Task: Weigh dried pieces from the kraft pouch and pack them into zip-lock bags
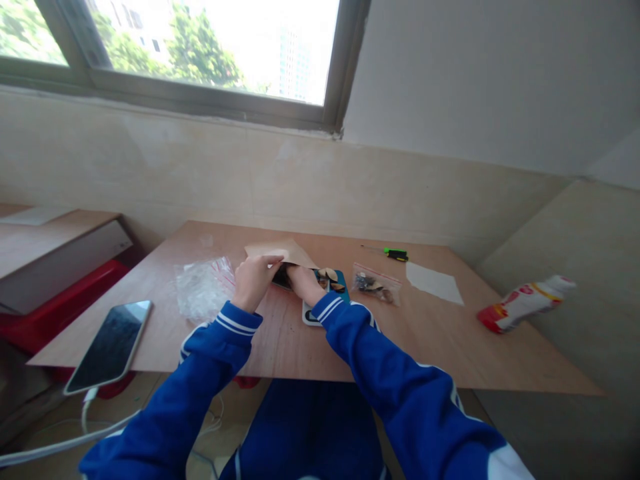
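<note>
both hands meet at the middle of the plywood table (430, 347), close together but not touching. left hand (255, 280) is curled, fingers pinched on the near edge of a brown paper envelope (287, 251), holding that edge lifted. right hand (305, 283) goes in under the raised paper; its fingertips are hidden there, so cannot tell if it grips anything. the envelope sits at table centre, far side of the hands, mouth toward the person, with something dark showing in the opening (281, 277).

just right of the right hand lies a teal tray (344, 277) with a few small tan and dark pieces (331, 273) on it, partly under the wrist. next to it on the right, 1 small zip bag (376, 283) with more dark bits inside. left of the left hand, a crumpled pile of clear zip bags (203, 288) with red strips. a phone (110, 343) lies screen up at the table's near left corner, overhanging the edge, with a white cable (85, 407) plugged in below. far side: a green and black screwdriver (395, 253) and, near it, a white sheet (434, 282). off the table to the right, a red and white bottle (525, 303) lies on its side. both sleeves blue with white stripes.
</note>
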Demonstrator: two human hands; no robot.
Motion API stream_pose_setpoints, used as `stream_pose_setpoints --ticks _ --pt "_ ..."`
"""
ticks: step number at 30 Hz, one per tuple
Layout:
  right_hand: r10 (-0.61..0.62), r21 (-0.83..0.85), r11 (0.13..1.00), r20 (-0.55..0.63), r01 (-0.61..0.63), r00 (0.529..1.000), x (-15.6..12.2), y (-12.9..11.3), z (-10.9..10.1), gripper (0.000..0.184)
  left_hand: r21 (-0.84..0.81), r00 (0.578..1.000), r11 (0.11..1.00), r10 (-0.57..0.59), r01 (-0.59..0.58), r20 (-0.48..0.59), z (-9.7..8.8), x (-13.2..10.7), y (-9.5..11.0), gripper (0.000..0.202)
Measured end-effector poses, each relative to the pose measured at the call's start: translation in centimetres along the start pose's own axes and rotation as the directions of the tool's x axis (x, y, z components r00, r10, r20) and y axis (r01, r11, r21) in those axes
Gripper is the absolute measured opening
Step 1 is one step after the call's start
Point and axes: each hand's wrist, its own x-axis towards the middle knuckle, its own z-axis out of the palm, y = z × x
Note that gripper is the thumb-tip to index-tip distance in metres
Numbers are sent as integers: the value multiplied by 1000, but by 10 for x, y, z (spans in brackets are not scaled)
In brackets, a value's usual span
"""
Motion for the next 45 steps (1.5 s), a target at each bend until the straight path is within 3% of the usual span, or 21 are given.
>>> stream_pose_setpoints --ticks 4,9,12,16,18,21,24,29,33,39,45 --pt "37 -80 996 38 -33 999 -5 -10 -7 35 9 1000 1000 -2 2 -1 -1 0 0 29" --pt "-15 -103 995 40 19 999 -23 -27 -23 34 2 1000 1000 0 0 -16 -5 2 -6 28" --pt "-80 -20 997 -42 79 996 -43 -25 -37 29 24 999 999 -24 25 -32 -8 4 -10 28" --pt "-91 284 945 -244 161 965 -78 5 -58 23 26 998 999 -40 41 -50 -9 5 -15 28" --pt "-24 365 925 -220 105 975 -97 30 -64 22 21 998 999 -41 42 -55 -8 6 -16 28" --pt "32 339 940 -165 27 986 -123 67 -63 23 12 997 999 -45 46 -58 -6 9 -16 28" --pt "13 188 982 -178 21 984 -139 91 -52 24 14 997 998 -52 53 -57 -1 13 -14 29" --pt "-75 -30 997 -192 70 979 -136 99 -37 25 24 998 999 -46 47 -40 5 16 -12 29" --pt "-89 -94 993 -205 71 975 -128 101 -31 25 23 997 998 -57 58 -44 2 14 -18 28" --pt "-131 -42 991 -197 125 972 -134 102 -32 28 1 996 998 -64 64 -57 1 13 -23 27" --pt "-45 68 995 -300 69 953 -142 100 -48 31 17 996 998 -67 68 -54 3 14 -21 27"
